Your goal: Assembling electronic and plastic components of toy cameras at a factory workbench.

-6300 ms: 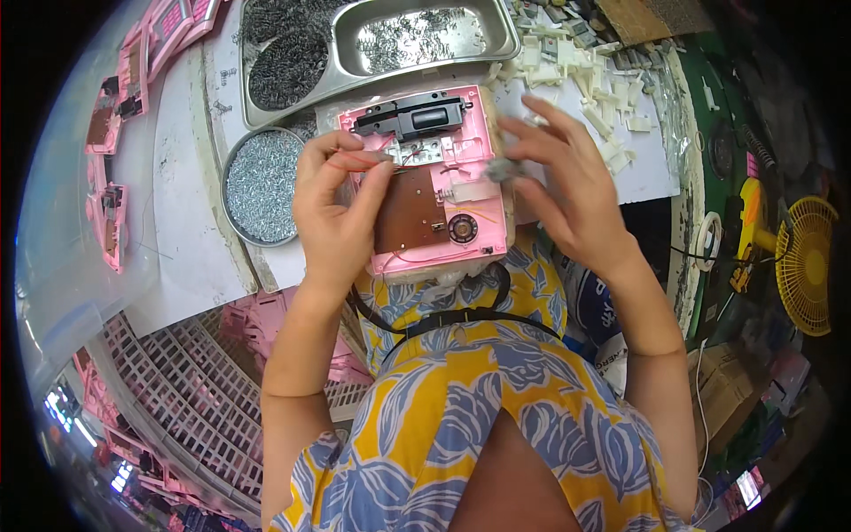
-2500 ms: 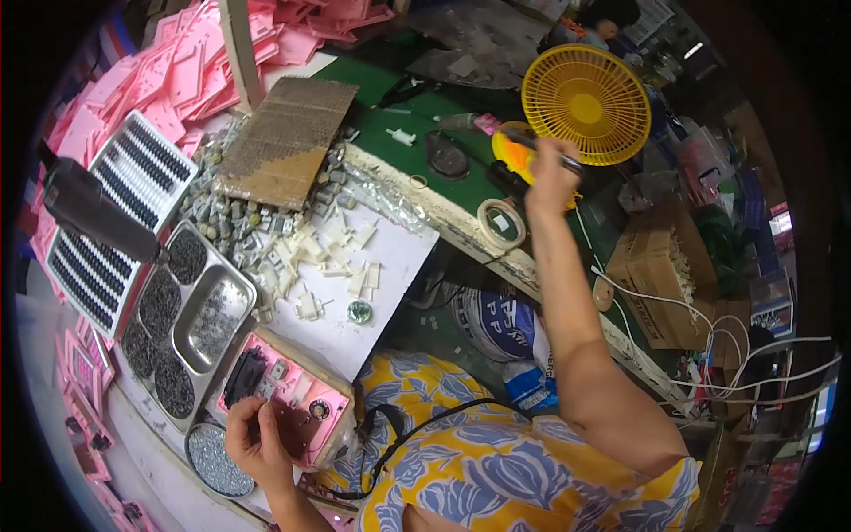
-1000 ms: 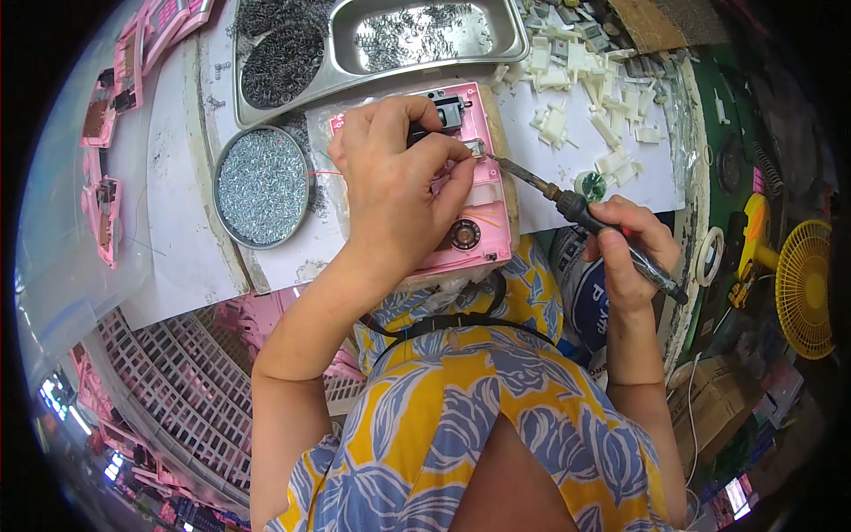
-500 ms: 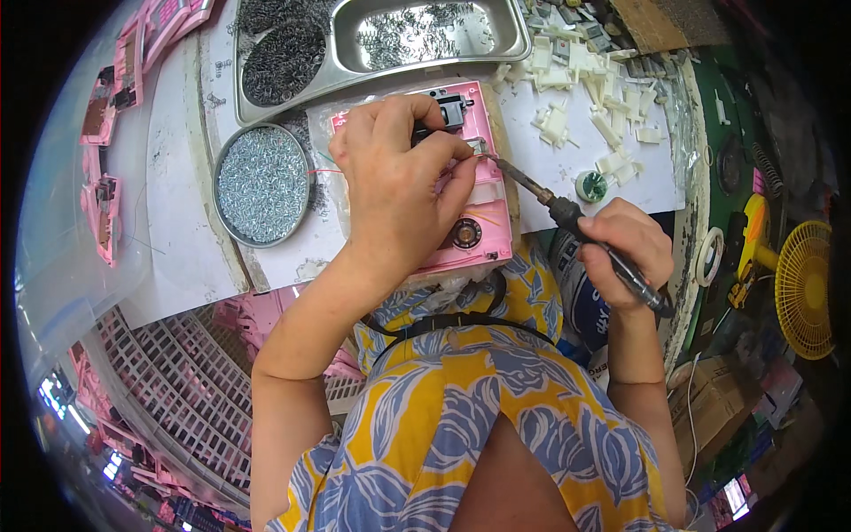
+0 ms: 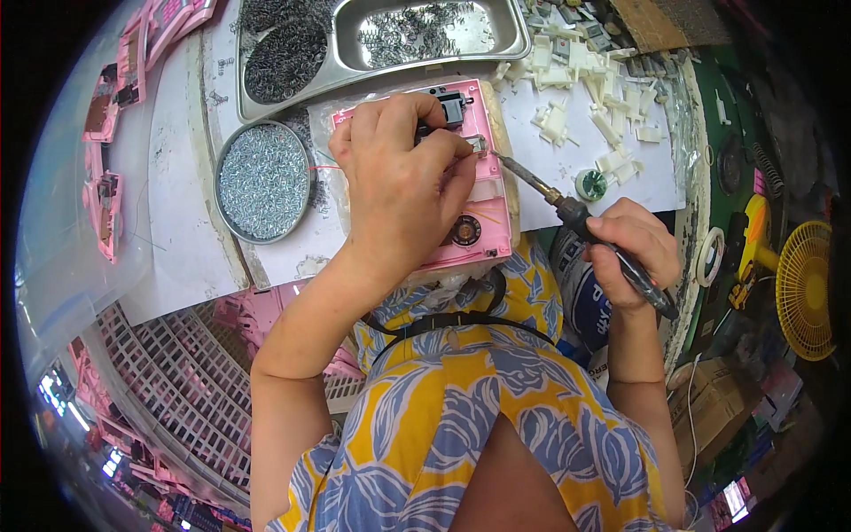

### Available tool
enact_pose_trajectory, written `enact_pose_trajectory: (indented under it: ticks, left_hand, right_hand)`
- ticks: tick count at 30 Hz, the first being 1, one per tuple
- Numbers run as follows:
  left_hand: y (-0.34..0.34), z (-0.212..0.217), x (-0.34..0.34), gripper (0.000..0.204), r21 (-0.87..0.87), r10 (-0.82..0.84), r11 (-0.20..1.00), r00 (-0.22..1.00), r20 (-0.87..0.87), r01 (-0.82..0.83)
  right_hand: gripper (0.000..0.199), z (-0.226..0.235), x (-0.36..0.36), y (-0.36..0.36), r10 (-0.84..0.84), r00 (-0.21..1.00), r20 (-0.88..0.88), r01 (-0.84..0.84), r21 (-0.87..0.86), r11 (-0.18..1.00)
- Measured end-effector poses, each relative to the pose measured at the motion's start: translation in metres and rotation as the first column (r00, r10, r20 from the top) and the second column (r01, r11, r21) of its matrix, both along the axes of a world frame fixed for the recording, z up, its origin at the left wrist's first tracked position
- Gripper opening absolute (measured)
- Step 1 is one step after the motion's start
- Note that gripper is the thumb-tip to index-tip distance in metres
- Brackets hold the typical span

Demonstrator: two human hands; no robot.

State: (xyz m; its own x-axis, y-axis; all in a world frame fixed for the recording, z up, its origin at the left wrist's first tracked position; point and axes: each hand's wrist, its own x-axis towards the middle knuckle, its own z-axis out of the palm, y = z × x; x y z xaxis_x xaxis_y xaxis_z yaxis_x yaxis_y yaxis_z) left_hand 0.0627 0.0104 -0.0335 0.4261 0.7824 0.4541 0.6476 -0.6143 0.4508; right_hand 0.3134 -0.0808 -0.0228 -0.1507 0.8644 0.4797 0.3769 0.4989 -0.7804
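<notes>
A pink plastic casing (image 5: 490,199) lies in front of me, with a black part (image 5: 454,108), a round black speaker-like part (image 5: 466,230) and a small metal contact (image 5: 479,144) in it. My left hand (image 5: 399,173) rests over the casing, its thumb and forefinger pinched beside the contact. A thin red and green wire (image 5: 324,167) runs under that hand; its end at the fingertips is hard to see. My right hand (image 5: 634,248) grips a soldering iron (image 5: 576,215) by its dark handle. The iron's tip sits just right of the contact, slightly apart from it.
A round tin of small metal pieces (image 5: 306,191) stands left; a steel tray (image 5: 523,55) with springs lies behind. White plastic parts (image 5: 557,120) and a small round green-and-white container (image 5: 591,184) are at right, beyond them a yellow fan (image 5: 805,291). Pink casings fill the left edge.
The soldering iron's tip has drawn back slightly to the right, away from the metal contact and my left fingertips. My left hand stays in almost the same place.
</notes>
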Motion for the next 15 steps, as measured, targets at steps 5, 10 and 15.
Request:
enact_pose_trajectory:
  ticks: [5, 10, 15]
  left_hand:
    - [0.000, 0.000, 0.001, 0.015, -0.006, -0.005, 1.000, 1.000, 0.013, 0.005]
    - [0.000, 0.002, 0.000, 0.015, -0.023, -0.013, 1.000, 1.000, 0.001, 0.013]
    - [-0.001, 0.004, 0.002, 0.015, -0.011, -0.001, 1.000, 1.000, -0.019, 0.001]
  right_hand:
    - [0.024, -0.006, -0.002, 0.003, 0.024, 1.000, 0.005, -0.024, 0.004, 1.000]
    - [0.023, -0.003, 0.001, 0.005, 0.032, 0.999, 0.034, -0.032, 0.027, 0.999]
    - [0.022, 0.003, 0.008, 0.001, -0.009, 1.000, 0.011, 0.009, 0.000, 1.000]
